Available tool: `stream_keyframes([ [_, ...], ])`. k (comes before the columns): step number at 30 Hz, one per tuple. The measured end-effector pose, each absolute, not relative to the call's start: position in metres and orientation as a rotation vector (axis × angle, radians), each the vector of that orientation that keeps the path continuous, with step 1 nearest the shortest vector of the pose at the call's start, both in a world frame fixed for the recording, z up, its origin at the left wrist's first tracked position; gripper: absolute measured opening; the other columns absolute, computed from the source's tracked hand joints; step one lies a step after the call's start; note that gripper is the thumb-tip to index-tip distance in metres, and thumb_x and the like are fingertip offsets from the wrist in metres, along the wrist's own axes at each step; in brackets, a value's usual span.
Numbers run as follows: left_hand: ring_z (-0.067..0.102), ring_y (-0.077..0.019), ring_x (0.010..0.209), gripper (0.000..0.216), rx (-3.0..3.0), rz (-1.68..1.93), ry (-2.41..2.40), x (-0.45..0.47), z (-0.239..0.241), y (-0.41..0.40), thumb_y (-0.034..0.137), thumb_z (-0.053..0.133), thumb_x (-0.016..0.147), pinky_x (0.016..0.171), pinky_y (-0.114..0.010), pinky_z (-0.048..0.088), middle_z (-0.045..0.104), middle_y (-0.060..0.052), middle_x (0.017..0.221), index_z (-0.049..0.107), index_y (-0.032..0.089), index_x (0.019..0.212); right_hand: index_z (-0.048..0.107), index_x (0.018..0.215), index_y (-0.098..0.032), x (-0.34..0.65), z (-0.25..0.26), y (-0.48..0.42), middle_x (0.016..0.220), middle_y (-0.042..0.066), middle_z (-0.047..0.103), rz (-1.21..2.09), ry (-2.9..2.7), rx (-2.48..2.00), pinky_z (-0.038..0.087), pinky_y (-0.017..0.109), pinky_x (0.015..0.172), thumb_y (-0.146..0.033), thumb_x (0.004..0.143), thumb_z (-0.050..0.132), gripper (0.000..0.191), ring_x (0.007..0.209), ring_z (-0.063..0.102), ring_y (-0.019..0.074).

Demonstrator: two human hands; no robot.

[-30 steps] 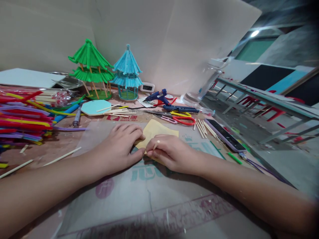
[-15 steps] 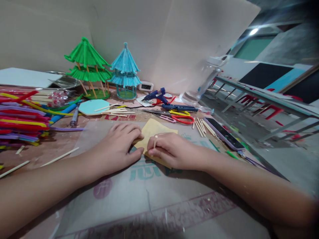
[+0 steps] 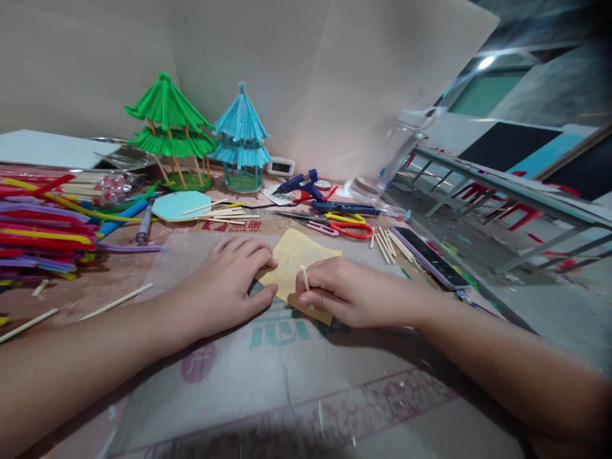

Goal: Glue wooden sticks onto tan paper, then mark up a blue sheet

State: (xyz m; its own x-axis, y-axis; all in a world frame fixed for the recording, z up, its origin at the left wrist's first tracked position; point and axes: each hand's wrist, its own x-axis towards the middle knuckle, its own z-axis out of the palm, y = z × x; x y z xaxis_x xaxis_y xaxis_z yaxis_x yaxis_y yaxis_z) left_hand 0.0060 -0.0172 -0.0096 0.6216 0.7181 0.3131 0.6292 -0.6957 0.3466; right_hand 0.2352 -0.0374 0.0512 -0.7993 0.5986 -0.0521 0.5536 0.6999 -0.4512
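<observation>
A square yellow sheet [image 3: 287, 256], which looks like sandpaper, lies on the plastic-covered table in front of me. My left hand [image 3: 234, 275] rests flat on the left side of it, thumb and fingers apart. Over the sheet's right part, my right hand [image 3: 347, 290] pinches a short wooden stick [image 3: 305, 276] held nearly upright. The stick's top end pokes out above my thumb and forefinger. Its lower end is near the sheet; whether it touches cannot be made out.
Green [image 3: 167, 108] and blue [image 3: 241, 121] pavilion models stand at the back. Nearby are a glue gun [image 3: 301, 185], scissors [image 3: 351, 229], a light-blue octagonal board [image 3: 179, 206], a phone [image 3: 428, 255], loose sticks [image 3: 384, 247] and a pipe-cleaner bundle [image 3: 43, 236]. A clear jug [image 3: 382, 159] stands at back right.
My right hand has shifted slightly right across the sheet with the stick, which now tilts a little differently. The left hand stays in place.
</observation>
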Motion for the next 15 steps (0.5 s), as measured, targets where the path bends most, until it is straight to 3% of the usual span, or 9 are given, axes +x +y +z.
stream_keyframes([
  [4,0.054,-0.0338,0.12,0.03,2.643,0.651,1.108,0.006,-0.01,-0.018,0.041,0.055,0.091,0.105,-0.056,0.041,0.062,-0.01,0.12,0.064,0.018,0.108,0.056,0.081,-0.017,0.237,0.051,-0.039,0.073,-0.001,0.056,1.016,-2.35,-0.9,0.04,0.023,0.06,-0.034,0.102,0.051,0.027,0.063,0.051,0.0112],
  [8,0.054,-0.0333,0.12,0.03,2.644,0.664,1.097,0.005,-0.011,-0.017,0.04,0.055,0.091,0.105,-0.055,0.042,0.062,-0.01,0.12,0.063,0.018,0.108,0.054,0.082,-0.017,0.24,0.04,-0.036,0.075,-0.001,0.056,1.535,-2.055,-0.795,0.044,0.021,0.059,-0.05,0.1,0.056,0.038,0.063,0.055,0.0091],
  [12,0.053,-0.0328,0.121,0.031,2.661,0.665,1.103,0.005,-0.012,-0.017,0.042,0.055,0.091,0.106,-0.055,0.041,0.062,-0.01,0.122,0.063,0.018,0.109,0.055,0.081,-0.017,0.25,0.036,-0.028,0.058,-0.008,0.048,2.015,-1.968,-0.631,0.049,0.022,0.06,-0.047,0.1,0.059,0.035,0.049,0.046,0.0061],
  [15,0.054,-0.032,0.121,0.03,2.662,0.647,1.112,0.005,-0.011,-0.017,0.042,0.055,0.092,0.106,-0.054,0.041,0.062,-0.01,0.122,0.063,0.019,0.109,0.057,0.083,-0.016,0.254,0.035,-0.023,0.055,-0.009,0.05,2.051,-1.819,-0.566,0.053,0.024,0.067,-0.042,0.1,0.061,0.032,0.047,0.046,0.0055],
])
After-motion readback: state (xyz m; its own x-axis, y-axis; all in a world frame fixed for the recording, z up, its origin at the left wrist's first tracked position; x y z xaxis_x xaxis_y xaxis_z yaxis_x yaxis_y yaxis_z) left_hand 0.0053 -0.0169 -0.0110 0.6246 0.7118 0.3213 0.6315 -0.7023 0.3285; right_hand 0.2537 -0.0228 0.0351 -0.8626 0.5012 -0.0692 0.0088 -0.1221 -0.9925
